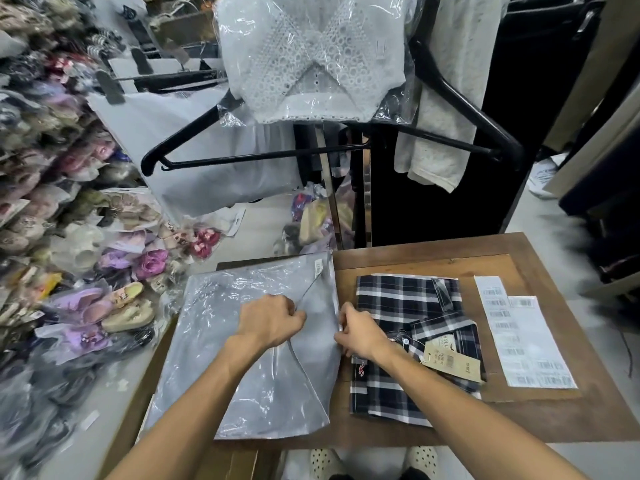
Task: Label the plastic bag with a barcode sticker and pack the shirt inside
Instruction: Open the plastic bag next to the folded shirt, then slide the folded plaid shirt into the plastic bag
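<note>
a clothing stockroom: bagged shoes (104, 306) heaped left, a bagged top (311, 57) on hangers (242, 154).

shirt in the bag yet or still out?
Out. The plaid shirt lies folded on the table right of the plastic bag, tag showing. Both hands, left and right, grip the bag.

Both hands pinch the plastic bag (256, 344) on the wooden table (540, 417): left hand (272, 320), right hand (360, 329). The folded plaid shirt (412, 344) lies beside it, with barcode sticker sheets (523, 334) further right.
</note>
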### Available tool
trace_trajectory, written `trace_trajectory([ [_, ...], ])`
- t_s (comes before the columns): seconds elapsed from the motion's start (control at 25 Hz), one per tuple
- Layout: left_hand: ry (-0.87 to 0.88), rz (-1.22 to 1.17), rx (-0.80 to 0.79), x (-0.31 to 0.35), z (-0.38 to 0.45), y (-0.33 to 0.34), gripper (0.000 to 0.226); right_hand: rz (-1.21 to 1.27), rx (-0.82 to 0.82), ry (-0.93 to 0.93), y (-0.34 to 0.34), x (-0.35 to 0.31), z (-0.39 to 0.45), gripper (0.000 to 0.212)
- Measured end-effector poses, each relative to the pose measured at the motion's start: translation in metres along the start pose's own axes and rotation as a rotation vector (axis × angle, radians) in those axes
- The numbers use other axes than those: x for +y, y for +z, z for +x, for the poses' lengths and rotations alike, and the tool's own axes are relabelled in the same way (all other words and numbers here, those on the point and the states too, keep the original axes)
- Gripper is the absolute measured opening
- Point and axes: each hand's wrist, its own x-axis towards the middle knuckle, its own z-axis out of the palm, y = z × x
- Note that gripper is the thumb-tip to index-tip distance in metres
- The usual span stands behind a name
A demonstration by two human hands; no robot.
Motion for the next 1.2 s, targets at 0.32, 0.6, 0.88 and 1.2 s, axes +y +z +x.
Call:
trace_trajectory([
  [0.32, 0.102, 0.055, 0.001, -0.007, -0.002, -0.007, 0.03, 0.093, -0.269, 0.087, -0.025, -0.009, 0.011, 0.016],
  [0.6, 0.097, -0.036, -0.071, 0.006, -0.008, 0.05, 0.022, -0.927, -0.592, -0.547, -0.044, -0.006, 0.004, 0.042],
  [0.88, 0.088, -0.205, -0.185, 0.012, -0.013, 0.086, 0.021, -0.904, -0.547, -0.696, -0.024, 0.002, -0.007, 0.02],
  [1.2, 0.005, -0.321, -0.158, 0.015, -0.015, 0.077, 0.018, -0.44, -0.202, -0.408, -0.033, -0.002, 0.014, 0.018],
])
